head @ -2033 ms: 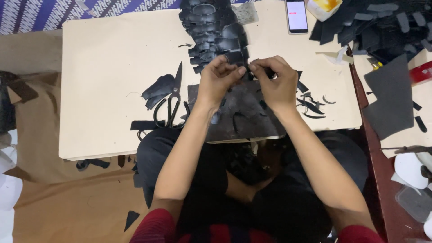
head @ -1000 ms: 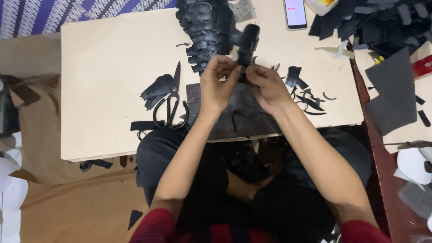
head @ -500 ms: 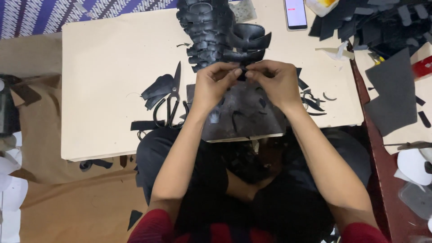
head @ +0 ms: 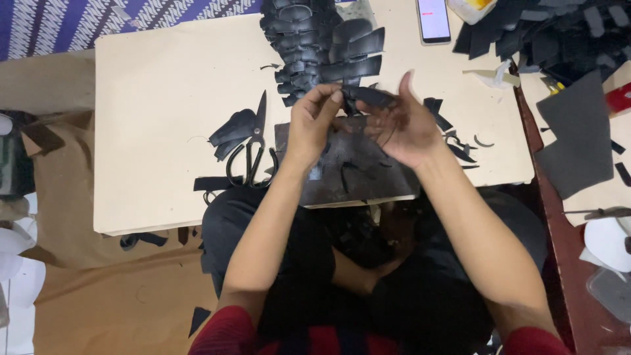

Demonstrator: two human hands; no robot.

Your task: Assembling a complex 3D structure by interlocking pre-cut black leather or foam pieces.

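Black curved leather strip (head: 369, 97) pinched between left hand (head: 314, 121) and right hand (head: 402, 123) above dark grey cutting slab (head: 348, 167), black-handled scissors (head: 253, 148) laid alongside on pale beige board (head: 164, 85), stacked black leather pieces (head: 315, 39) behind, white-framed phone (head: 433, 20) beyond

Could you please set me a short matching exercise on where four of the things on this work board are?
Things:
1. scissors
2. phone
3. black strip
4. dark mat

Places:
A. top edge of the board
B. between both hands
C. left of the left hand
D. under the hands, at the near edge

Pairs: 1-C, 2-A, 3-B, 4-D
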